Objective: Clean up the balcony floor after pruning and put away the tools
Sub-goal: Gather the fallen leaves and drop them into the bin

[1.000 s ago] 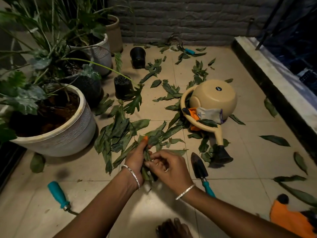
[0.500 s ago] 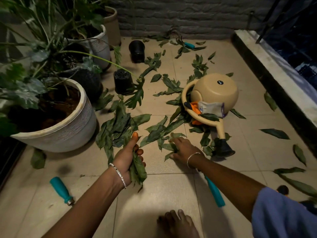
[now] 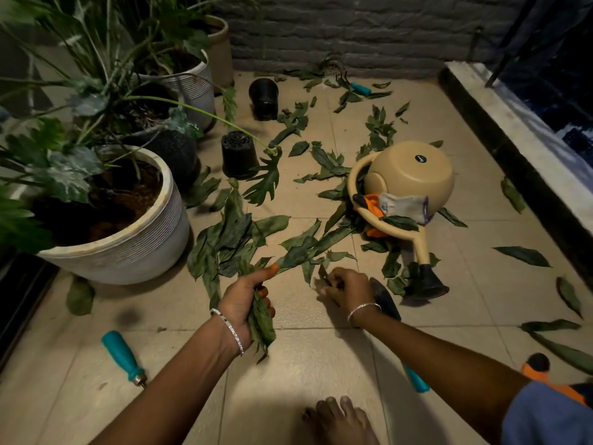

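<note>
Cut green leaves (image 3: pixel 234 242) lie scattered over the tiled balcony floor (image 3: pixel 308 364). My left hand (image 3: pixel 245 300) is closed around a bunch of leaves (image 3: pixel 263 326) that hangs down from the fist. My right hand (image 3: pixel 345 289) rests low on the floor and pinches a few small leaves (image 3: pixel 322 274). A trowel (image 3: pixel 385 303) with a teal handle lies partly under my right forearm. A teal-handled tool (image 3: pixel 123 358) lies on the floor at the lower left. A beige watering can (image 3: pixel 407 178) lies tipped over with an orange and grey glove (image 3: pixel 398 207) draped on it.
Large white pots (image 3: pixel 134 245) with plants stand on the left. Two small black pots (image 3: pixel 239 155) sit farther back. Another teal-handled tool (image 3: pixel 361 88) lies by the brick wall. A raised ledge (image 3: pixel 519 142) runs along the right. An orange glove (image 3: pixel 545 377) and my bare foot (image 3: pixel 340 419) are near the bottom.
One second ago both hands met around the bunch. My right hand then left it and reached to floor leaves; now it has closed on a few and drawn back slightly. Left hand keeps the bunch.
</note>
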Demonstrator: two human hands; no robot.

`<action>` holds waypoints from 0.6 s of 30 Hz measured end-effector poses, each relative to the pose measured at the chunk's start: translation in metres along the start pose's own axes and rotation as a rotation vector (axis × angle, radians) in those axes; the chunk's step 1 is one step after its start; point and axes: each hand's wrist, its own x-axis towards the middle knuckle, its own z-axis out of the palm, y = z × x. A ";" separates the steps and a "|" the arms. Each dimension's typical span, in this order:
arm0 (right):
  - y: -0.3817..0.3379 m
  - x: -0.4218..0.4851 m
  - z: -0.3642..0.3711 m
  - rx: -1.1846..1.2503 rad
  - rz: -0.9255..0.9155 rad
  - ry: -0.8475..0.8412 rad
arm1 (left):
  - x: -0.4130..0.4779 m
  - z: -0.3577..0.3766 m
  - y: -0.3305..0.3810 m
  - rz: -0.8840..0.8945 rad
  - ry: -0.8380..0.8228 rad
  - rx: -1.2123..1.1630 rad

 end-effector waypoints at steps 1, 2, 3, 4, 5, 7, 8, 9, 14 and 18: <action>-0.014 -0.001 -0.005 0.146 0.065 0.065 | 0.001 0.003 -0.002 0.012 -0.001 0.020; -0.028 -0.003 -0.011 0.271 0.104 0.114 | 0.001 0.007 -0.004 0.030 -0.005 0.042; -0.043 -0.006 -0.018 0.361 0.114 0.137 | 0.001 0.010 -0.006 0.058 -0.010 0.071; -0.059 -0.010 -0.026 0.425 0.099 0.140 | 0.001 0.014 -0.007 0.088 -0.014 0.100; -0.072 -0.016 -0.033 0.481 0.078 0.131 | 0.001 0.017 -0.009 0.121 -0.013 0.130; -0.094 -0.032 -0.044 0.589 0.051 0.093 | 0.002 0.022 -0.013 0.172 -0.014 0.184; -0.101 -0.039 -0.047 0.615 0.041 0.070 | 0.003 0.025 -0.015 0.189 -0.019 0.207; -0.107 -0.046 -0.048 0.611 0.024 0.053 | 0.003 0.028 -0.016 0.204 -0.031 0.227; -0.111 -0.065 -0.048 0.618 -0.024 -0.030 | 0.005 0.047 -0.021 0.162 -0.066 0.176; -0.103 -0.063 -0.057 0.687 -0.016 -0.089 | 0.014 0.051 -0.020 0.125 -0.001 0.130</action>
